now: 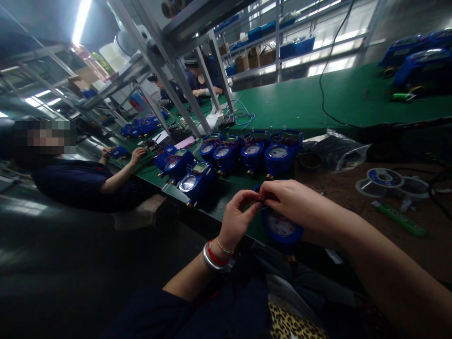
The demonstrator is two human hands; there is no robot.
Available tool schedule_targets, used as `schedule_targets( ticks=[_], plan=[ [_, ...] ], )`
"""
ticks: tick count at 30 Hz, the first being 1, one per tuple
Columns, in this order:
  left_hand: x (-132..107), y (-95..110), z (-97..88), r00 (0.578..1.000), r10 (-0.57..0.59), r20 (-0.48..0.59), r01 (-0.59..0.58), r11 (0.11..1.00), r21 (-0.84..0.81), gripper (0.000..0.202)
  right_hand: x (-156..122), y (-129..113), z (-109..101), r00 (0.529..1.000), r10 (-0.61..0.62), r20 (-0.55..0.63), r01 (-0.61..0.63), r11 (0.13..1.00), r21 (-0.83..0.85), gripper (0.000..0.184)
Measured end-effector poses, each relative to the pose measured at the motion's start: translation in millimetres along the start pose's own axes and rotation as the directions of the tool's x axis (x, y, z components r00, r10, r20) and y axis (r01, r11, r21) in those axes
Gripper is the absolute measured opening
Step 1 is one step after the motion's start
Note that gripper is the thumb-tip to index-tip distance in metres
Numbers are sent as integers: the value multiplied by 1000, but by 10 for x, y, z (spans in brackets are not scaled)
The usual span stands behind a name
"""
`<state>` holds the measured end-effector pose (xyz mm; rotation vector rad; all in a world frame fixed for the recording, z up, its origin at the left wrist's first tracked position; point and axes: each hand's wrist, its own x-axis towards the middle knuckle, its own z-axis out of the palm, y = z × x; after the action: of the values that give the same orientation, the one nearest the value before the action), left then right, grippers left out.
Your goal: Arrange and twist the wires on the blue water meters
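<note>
You are looking at a blue water meter with a white dial; behind it, more blue meters are lining the green belt. Left of it, red and silver bangles are showing; below it, a leopard-print cloth.

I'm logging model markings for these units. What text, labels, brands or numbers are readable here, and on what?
None can be read.
Round white dial of the blue water meter under both hands: print blurred.
Dials of the blue meters in the row: too small.
Flat green strip on the brown bench: markings illegible.
</note>
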<state>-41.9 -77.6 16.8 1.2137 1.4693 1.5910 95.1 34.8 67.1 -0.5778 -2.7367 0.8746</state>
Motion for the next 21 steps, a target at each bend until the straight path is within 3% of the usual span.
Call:
schedule_targets(
  ticks=[11,15,21],
  plan=[
    [55,-34,-69,1000,16,17,-14,993,-118,9,-6,43,-16,1000,-19,-11,19,1000,14,11],
    [77,-29,-76,999,45,19,-43,997,-64,9,-3,49,-8,999,-43,-4,43,999,-5,16],
    [84,32,-89,995,94,44,-97,994,47,7,8,89,14,993,-91,-73,76,978,-194,12]
  ],
)
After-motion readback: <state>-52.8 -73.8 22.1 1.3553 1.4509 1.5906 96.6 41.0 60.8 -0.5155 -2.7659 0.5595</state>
